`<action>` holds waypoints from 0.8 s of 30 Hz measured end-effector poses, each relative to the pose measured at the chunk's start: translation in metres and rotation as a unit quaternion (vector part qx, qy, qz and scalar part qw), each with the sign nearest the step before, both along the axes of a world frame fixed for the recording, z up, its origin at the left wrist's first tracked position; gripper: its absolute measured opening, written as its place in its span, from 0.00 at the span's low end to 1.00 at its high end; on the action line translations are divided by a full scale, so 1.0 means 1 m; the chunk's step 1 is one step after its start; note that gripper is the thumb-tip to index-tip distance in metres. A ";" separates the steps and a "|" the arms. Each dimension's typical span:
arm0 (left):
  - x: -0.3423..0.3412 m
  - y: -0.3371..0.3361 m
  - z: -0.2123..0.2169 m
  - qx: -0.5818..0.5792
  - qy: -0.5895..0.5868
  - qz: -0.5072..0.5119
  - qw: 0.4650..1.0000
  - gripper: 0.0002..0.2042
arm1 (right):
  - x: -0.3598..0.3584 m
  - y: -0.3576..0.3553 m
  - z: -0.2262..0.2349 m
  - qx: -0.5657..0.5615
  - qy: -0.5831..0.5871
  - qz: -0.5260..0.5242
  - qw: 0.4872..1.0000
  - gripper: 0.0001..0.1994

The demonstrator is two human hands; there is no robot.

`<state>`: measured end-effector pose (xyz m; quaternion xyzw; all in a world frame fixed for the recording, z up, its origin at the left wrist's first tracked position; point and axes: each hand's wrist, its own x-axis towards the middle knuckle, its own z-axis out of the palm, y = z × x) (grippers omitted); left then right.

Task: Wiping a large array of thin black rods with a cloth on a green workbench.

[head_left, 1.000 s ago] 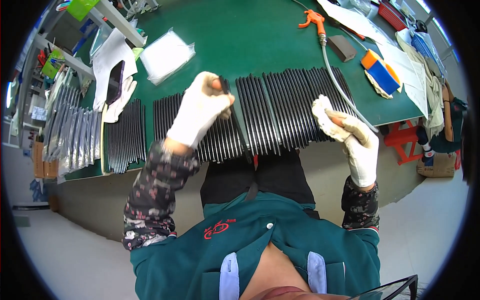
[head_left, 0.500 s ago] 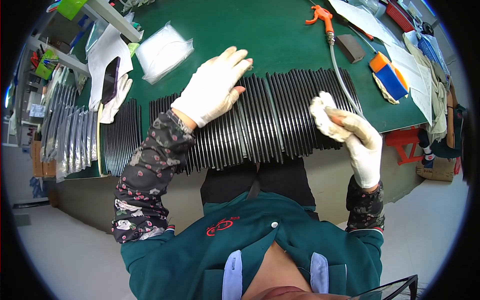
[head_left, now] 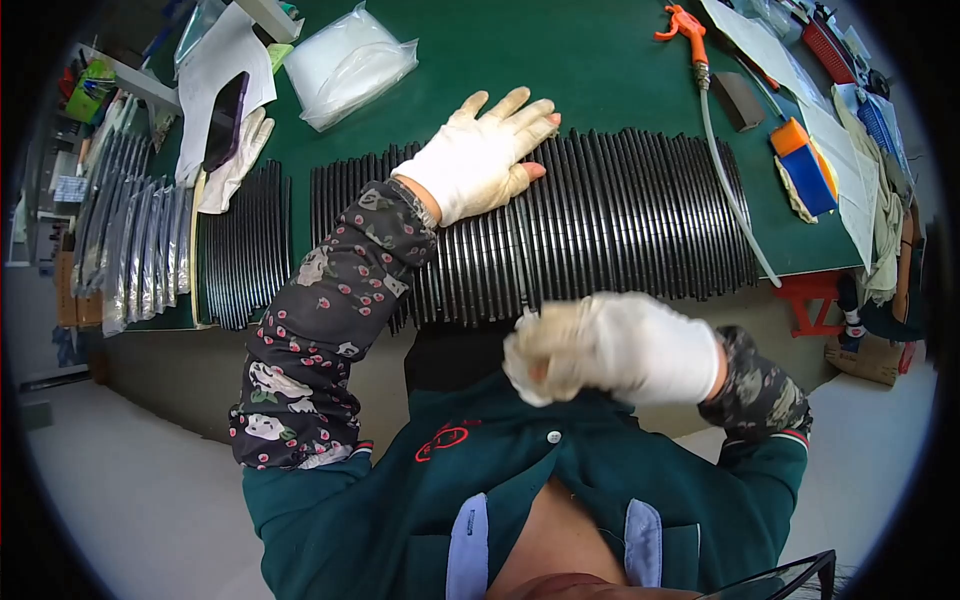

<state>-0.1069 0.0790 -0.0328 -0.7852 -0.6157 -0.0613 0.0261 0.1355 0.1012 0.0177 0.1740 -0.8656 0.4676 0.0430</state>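
Observation:
My left hand (head_left: 485,152), in a white glove, lies flat with fingers spread on a long row of black slats (head_left: 620,225) laid side by side on the green table (head_left: 560,70). My right hand (head_left: 625,345), also gloved, is blurred in front of my chest, below the table's near edge. It is closed around a crumpled white cloth (head_left: 535,350). A second, shorter row of black slats (head_left: 245,250) lies to the left.
A clear plastic bag (head_left: 350,60) of white material lies at the back. An orange air gun (head_left: 685,25) with a pale hose (head_left: 730,190) sits right, beside an orange-and-blue block (head_left: 800,165). A spare glove (head_left: 235,160), a dark phone (head_left: 225,120) and papers lie left.
My left hand went from gripping a slat to lying flat and spread on the row. My right hand with the cloth moved from the row's right end leftward to my chest.

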 end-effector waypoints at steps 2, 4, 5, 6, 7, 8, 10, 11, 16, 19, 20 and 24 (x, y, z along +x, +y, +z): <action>0.000 0.000 0.002 0.009 0.005 0.003 1.000 0.28 | -0.020 0.012 0.001 0.018 0.142 -0.155 0.977 0.16; -0.001 0.008 -0.009 0.032 0.007 -0.009 0.999 0.28 | -0.046 0.022 -0.010 0.138 0.178 -0.215 0.950 0.20; -0.001 0.009 -0.008 0.052 0.013 -0.018 0.998 0.28 | -0.053 0.016 -0.029 0.124 0.134 -0.153 0.971 0.18; 0.001 0.008 -0.008 0.037 -0.004 -0.006 0.999 0.27 | -0.044 0.007 -0.038 0.130 0.149 -0.137 0.971 0.16; 0.002 0.002 -0.005 0.032 -0.003 -0.001 0.999 0.27 | -0.039 -0.009 -0.030 0.133 0.166 -0.111 0.971 0.14; 0.003 0.000 -0.006 0.029 -0.005 0.011 1.000 0.27 | -0.030 -0.017 0.003 0.131 -0.032 -0.020 0.991 0.18; 0.012 0.013 -0.004 0.034 -0.007 0.001 0.999 0.27 | 0.001 -0.017 -0.026 -0.043 -0.050 0.041 0.997 0.17; 0.014 0.012 -0.005 0.035 -0.011 0.005 0.999 0.27 | -0.005 -0.013 -0.010 -0.019 -0.054 0.069 0.996 0.17; 0.012 0.018 -0.009 0.046 0.000 -0.009 0.999 0.27 | -0.049 0.002 -0.015 0.114 0.133 -0.139 0.975 0.21; 0.014 0.014 -0.011 0.048 -0.012 0.004 0.999 0.27 | -0.034 -0.020 -0.019 0.095 0.036 -0.064 0.993 0.23; 0.016 0.016 -0.004 0.019 -0.015 0.010 1.000 0.28 | -0.019 -0.019 -0.016 0.075 -0.038 -0.018 0.996 0.22; 0.008 0.008 -0.003 0.056 -0.023 0.021 0.998 0.30 | -0.003 0.000 0.008 -0.109 -0.010 -0.083 0.991 0.18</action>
